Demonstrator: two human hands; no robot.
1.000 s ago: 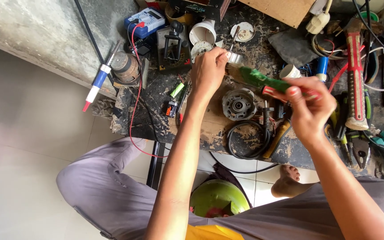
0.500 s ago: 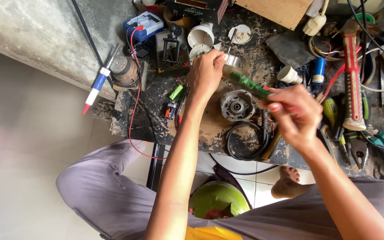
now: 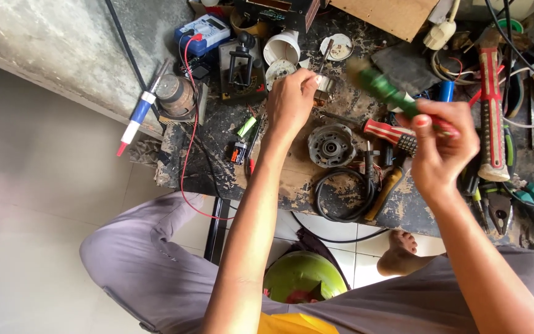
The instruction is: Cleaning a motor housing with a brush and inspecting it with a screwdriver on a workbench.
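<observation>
— What do we have in our hands at this moment?

— Our right hand (image 3: 443, 145) is wrapped around the red end of a green-handled tool (image 3: 385, 91), its grip clamped tight on it. The tool is lifted above the tabletop (image 3: 292, 179), slanting up and to the left, and its far end is blurred, so we cannot tell what kind of tip it has.

— And the left?

— Our left hand (image 3: 292, 102) is further back over the tabletop, its grip pinched together on a small metal part (image 3: 322, 83). The part is mostly hidden by our fingers, so we cannot say what it is.

— What lies between our hands?

— A round grey motor housing (image 3: 332, 145) sits on the worn tabletop just below and between them. A red-handled screwdriver (image 3: 387, 131) lies just beside it, passing under our right hand. A loop of black cable (image 3: 341, 195) rests near the front edge.

— And around that?

— A blue multimeter (image 3: 205, 32) sits at the back left with a red lead (image 3: 185, 124) trailing down over the edge. A white cup (image 3: 282, 46) stands near our left hand. A long red-handled tool (image 3: 492, 111) lies to the right of our right hand, with pliers (image 3: 495, 207) below it.
</observation>
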